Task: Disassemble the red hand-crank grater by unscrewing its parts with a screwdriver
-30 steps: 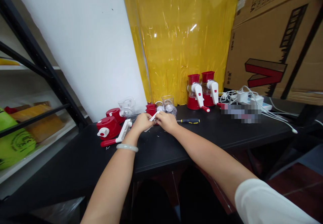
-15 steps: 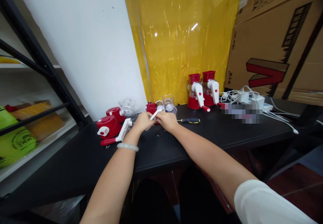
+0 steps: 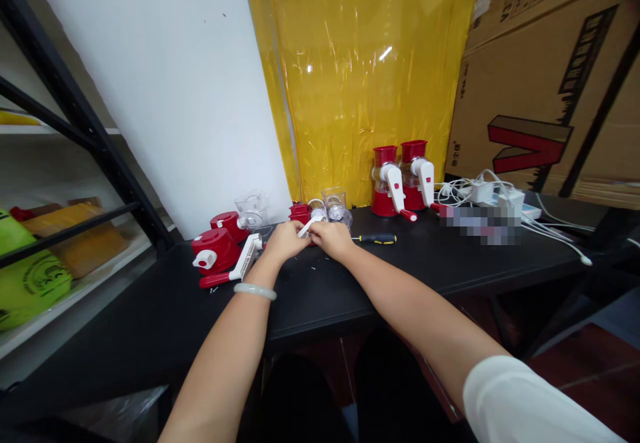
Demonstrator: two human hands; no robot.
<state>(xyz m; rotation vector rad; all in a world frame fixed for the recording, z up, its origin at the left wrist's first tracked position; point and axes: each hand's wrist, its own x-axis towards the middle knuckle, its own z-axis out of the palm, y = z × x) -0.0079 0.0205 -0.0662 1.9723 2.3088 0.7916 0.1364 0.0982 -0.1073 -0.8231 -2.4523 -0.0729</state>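
Observation:
Near the table's back edge, my left hand (image 3: 286, 240) and my right hand (image 3: 332, 238) meet, fingers closed around a white crank handle (image 3: 304, 228). Its lower part is hidden by my fingers. Just behind them sit red hopper parts (image 3: 299, 212), a grater drum (image 3: 316, 207) and a clear plastic housing (image 3: 334, 198). To the right of my right hand lies a screwdriver (image 3: 377, 238) with a black and yellow grip. Left of my left hand, a second white crank handle (image 3: 246, 256) with a red grip leans beside a red grater base (image 3: 215, 251).
Two assembled red and white rotary graters (image 3: 384, 202) stand at the back. White chargers and cables (image 3: 483, 191) crowd the right side, before a large cardboard box (image 3: 540, 83). Small screws (image 3: 214, 290) lie on the black table (image 3: 320, 303). A black metal shelf frame (image 3: 107, 163) borders the left.
The white crank handle between my hands has turned or tilted slightly, and less of it shows. My left hand has shifted a little to the right.

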